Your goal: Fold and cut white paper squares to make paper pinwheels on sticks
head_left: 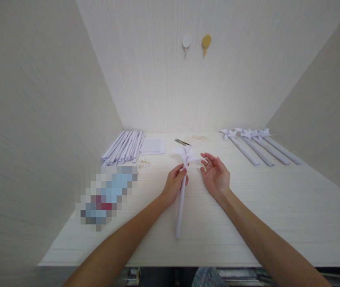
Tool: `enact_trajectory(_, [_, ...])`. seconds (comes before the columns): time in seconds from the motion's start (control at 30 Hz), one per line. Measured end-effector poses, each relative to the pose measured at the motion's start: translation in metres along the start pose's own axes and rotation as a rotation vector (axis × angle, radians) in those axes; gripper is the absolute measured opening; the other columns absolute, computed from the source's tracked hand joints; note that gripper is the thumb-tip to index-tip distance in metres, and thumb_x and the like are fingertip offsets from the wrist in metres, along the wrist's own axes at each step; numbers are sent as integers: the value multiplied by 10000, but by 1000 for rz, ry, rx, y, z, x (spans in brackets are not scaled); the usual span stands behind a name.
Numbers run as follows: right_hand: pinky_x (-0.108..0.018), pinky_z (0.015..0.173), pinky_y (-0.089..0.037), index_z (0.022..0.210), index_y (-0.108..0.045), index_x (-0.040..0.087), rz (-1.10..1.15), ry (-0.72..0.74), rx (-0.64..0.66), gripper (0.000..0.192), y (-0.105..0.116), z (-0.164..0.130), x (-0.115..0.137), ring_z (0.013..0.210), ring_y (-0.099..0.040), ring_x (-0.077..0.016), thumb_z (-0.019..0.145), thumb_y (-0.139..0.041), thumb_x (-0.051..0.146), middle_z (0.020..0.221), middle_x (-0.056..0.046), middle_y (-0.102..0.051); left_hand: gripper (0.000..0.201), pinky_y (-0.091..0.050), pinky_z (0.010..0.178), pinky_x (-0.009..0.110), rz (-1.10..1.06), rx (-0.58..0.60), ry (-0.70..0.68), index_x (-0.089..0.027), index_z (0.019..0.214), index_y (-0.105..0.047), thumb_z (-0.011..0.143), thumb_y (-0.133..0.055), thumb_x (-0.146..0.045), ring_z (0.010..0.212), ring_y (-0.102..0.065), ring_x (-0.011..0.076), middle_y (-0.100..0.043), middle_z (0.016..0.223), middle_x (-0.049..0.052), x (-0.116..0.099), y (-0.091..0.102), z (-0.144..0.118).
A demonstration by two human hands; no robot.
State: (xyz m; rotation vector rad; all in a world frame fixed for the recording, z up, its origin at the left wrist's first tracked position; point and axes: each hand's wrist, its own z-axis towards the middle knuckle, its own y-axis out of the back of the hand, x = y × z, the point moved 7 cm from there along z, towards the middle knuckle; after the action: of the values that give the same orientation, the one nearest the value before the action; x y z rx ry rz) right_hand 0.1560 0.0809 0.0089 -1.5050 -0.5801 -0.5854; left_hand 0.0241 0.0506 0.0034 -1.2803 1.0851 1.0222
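Note:
My left hand (174, 184) is wrapped round the upper stick of a white paper pinwheel (180, 211), just below its folded blades. The rolled-paper stick slants down toward the table's front edge. My right hand (216, 174) is open beside the blades, palm up with fingers curved and apart. Its fingertips are close to the tip of the right blade; whether they touch it I cannot tell. Behind the pinwheel lies a pair of small scissors or snips (182, 142).
Rolled paper sticks (125, 147) lie bunched at the left, beside a stack of paper squares (153, 146). Small pale pieces (143, 163) sit in front of the stack. Several pinwheels (255, 145) lie at the back right. A blurred-out object (110, 199) is at the left. Two hooks (206, 41) are on the wall.

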Motion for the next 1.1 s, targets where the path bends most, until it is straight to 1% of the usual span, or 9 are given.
enact_trajectory(0.17, [-211,528,-409,565,-624,208,-38,-2,-5,203,2,1,-4,577,-554,-86,716,-589,339,597,14,-648,411,-208,425,205,-4,-21,-4,-113,997,-566,718,-520,-412,407,-324,60,-430,444,-67,1,2,0])
enact_trajectory(0.4, [-265,565,-414,533,-644,198,-206,46,136,215,-17,-8,-9,604,-581,-132,692,-596,334,605,-32,-676,375,-203,419,203,-6,-14,-23,-115,979,-569,726,-517,-387,401,-324,58,-431,436,-69,1,1,2])
enact_trajectory(0.47, [-251,541,-410,508,-624,195,-171,54,110,215,-15,-7,-8,567,-562,-116,681,-607,321,558,-18,-647,386,-203,418,203,-12,-14,-17,-113,992,-564,724,-514,-386,398,-323,59,-433,433,-69,1,1,2])
enact_trajectory(0.6, [-195,420,-348,441,-533,188,-6,60,-22,248,2,1,-3,414,-424,-53,660,-615,270,410,45,-483,401,-200,418,202,-36,-7,1,-106,1003,-559,717,-516,-383,393,-317,60,-430,424,-68,1,0,1])
enact_trajectory(0.7, [-182,411,-355,539,-577,199,39,55,-116,126,13,6,0,420,-436,-44,654,-617,233,480,55,-543,413,-202,421,203,-39,-13,5,-108,1008,-564,710,-526,-391,399,-326,62,-431,427,-65,1,1,1])
enact_trajectory(0.77, [-183,438,-385,658,-628,217,2,46,-143,21,14,5,0,479,-495,-48,660,-617,235,650,44,-652,416,-204,421,204,-45,-17,4,-113,1002,-570,704,-534,-402,400,-328,62,-431,432,-64,1,1,1])
enact_trajectory(0.87, [-187,466,-408,747,-659,238,-75,6,-108,97,7,3,-5,564,-551,-59,669,-609,266,871,37,-695,413,-209,419,203,-56,-23,7,-117,992,-570,700,-541,-408,399,-329,60,-433,436,-64,1,1,0])
enact_trajectory(0.93, [-188,469,-405,736,-665,236,-117,-16,-64,101,2,1,-9,581,-560,-64,666,-616,291,870,35,-697,421,-208,415,202,-58,-29,11,-120,1000,-566,699,-544,-413,398,-330,61,-435,440,-64,1,1,0])
enact_trajectory(1.1, [-204,450,-369,565,-632,195,-192,33,5,143,-4,-2,-9,502,-495,-66,649,-652,308,633,16,-660,382,-209,413,200,-42,-34,-4,-133,952,-575,705,-545,-423,402,-333,61,-434,443,-65,1,2,1])
